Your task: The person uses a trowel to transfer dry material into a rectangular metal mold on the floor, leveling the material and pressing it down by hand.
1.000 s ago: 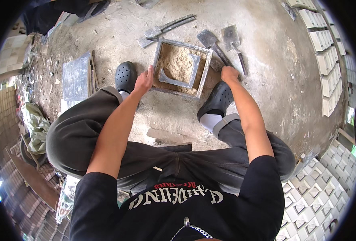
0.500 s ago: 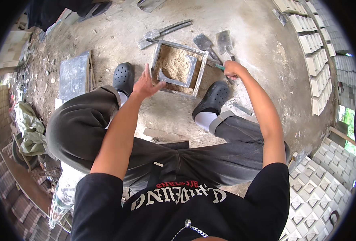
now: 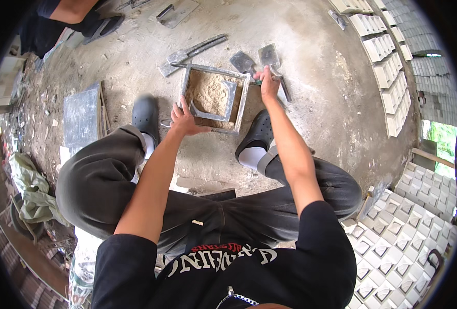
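A square grey mould frame [image 3: 244, 105] lies on the ground between my feet. Inside it is pale, sandy powder [image 3: 208, 92], with a grey angled plate [image 3: 230, 100] that has a curved inner edge on top. My left hand [image 3: 183, 123] grips the frame's near left corner, fingers along the left wall and thumb along the near one. Just beyond the right wall, my right hand [image 3: 269, 86] is closed on a green-handled tool [image 3: 256, 82]; the tool's working end is hard to make out. Two flat-bladed trowels, one dark [image 3: 242, 62] and one greyer [image 3: 268, 54], lie past that hand.
Metal bars on a flat plate [image 3: 195, 54] lie behind the frame. A grey board [image 3: 81, 116] is at left. Another person's arm and dark clothing [image 3: 63, 18] show at upper left. Pale moulded blocks [image 3: 380, 49] line the right; patterned tiles [image 3: 393, 242] are stacked at lower right.
My left hand has come down onto the frame's near left corner. My right hand has moved left and away from me, closer to the frame's right wall. The whole view has shifted slightly.
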### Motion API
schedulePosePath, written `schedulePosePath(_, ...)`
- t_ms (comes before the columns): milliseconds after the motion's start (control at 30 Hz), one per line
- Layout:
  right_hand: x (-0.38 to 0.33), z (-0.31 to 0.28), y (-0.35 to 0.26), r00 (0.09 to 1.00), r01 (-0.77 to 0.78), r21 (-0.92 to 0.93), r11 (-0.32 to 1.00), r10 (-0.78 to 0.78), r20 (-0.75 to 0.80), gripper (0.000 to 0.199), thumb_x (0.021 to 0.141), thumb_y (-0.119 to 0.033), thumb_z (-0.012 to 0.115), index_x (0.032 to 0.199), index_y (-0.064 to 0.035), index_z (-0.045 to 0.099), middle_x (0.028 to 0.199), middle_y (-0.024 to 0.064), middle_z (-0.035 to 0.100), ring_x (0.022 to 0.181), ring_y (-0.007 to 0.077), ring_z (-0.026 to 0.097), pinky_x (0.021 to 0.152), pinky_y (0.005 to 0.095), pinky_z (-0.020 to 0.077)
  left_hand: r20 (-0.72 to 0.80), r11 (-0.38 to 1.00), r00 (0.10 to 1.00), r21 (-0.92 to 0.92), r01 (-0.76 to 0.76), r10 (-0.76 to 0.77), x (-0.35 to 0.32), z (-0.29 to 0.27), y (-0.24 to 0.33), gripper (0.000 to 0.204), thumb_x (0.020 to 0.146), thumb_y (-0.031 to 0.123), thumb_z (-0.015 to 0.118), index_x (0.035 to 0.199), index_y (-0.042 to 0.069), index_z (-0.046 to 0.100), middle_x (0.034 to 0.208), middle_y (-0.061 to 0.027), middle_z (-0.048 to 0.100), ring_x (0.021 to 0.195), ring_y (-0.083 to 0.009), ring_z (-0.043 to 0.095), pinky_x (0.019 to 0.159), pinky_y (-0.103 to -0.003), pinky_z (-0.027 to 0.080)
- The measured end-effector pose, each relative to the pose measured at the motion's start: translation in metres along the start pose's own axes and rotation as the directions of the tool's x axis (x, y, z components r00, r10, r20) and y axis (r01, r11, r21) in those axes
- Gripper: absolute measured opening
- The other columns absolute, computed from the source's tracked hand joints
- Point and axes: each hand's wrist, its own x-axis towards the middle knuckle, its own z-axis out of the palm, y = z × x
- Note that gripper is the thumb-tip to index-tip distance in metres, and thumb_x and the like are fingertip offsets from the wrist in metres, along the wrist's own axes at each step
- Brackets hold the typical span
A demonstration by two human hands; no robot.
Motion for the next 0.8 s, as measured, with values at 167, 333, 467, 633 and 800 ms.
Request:
schedulePosePath(167,0.01,0.008,-0.027,0.918,-0.078,0.333,0.94,0.198,-0.344,0.048,0.087,-0.032,0.064,0.049,-0.0104,0.042,0.047,0.0046,0.048,0.037,0.0151,0.043,0.038,0.0302,0.0323,0.012,1.0,1.0,0.015,-0.012,0.012,0.004,0.006,-0.008,0.16,0.051,0.071,0.081,0.141,-0.003,-0.029,0.146,-0.042,-0.007,0.138,-0.055,-0.001,0.112,-0.057,0.014)
schedulePosePath(333,-0.034,-0.01,-0.115,0.988,0.047,0.475,0.879,0.03,-0.154,0.045,0.093,-0.022,0.059,0.054,-0.0136,0.037,0.045,-0.0022,0.037,0.037,0.0079,0.029,0.037,0.027,0.0221,0.031,1.0,1.0,-0.016,-0.001,0.002,0.001,-0.001,-0.007,0.159,0.052,0.07,0.081,0.14,-0.003,-0.029,0.146,-0.0423,-0.008,0.138,-0.0557,-0.003,0.111,-0.06,0.013)
schedulePosePath(467,-0.076,0.002,-0.132,0.99,0.136,0.531,0.836,-0.103,-0.092,0.047,0.096,-0.02,0.053,0.051,-0.0138,0.038,0.044,-0.0026,0.037,0.036,0.0081,0.032,0.037,0.0272,0.023,0.02,1.0,1.0,-0.007,-0.01,0.01,0.003,0.0,-0.006,0.159,0.053,0.07,0.081,0.14,-0.004,-0.029,0.145,-0.0429,-0.011,0.137,-0.0564,-0.006,0.111,-0.06,0.013)
schedulePosePath(633,-0.105,0.033,-0.09,0.994,0.069,0.309,0.948,-0.037,-0.107,0.05,0.096,-0.031,0.052,0.05,-0.0149,0.039,0.042,-0.0018,0.036,0.037,0.0094,0.034,0.038,0.0274,0.0261,-0.011,0.999,0.999,-0.017,-0.033,0.033,0.007,0.003,-0.006,0.159,0.052,0.07,0.081,0.14,-0.005,-0.028,0.144,-0.0435,-0.011,0.137,-0.0555,-0.005,0.111,-0.059,0.009)
schedulePosePath(800,-0.106,0.049,-0.096,0.988,-0.083,0.247,0.965,0.112,-0.105,0.05,0.095,-0.028,0.056,0.052,-0.0123,0.037,0.049,-0.0013,0.04,0.042,0.0085,0.036,0.042,0.0269,0.0277,-0.039,0.998,0.998,-0.028,-0.051,0.05,0.005,0.006,-0.012,0.158,0.054,0.068,0.082,0.14,-0.004,-0.028,0.144,-0.0432,-0.01,0.138,-0.0549,-0.004,0.112,-0.058,0.012)
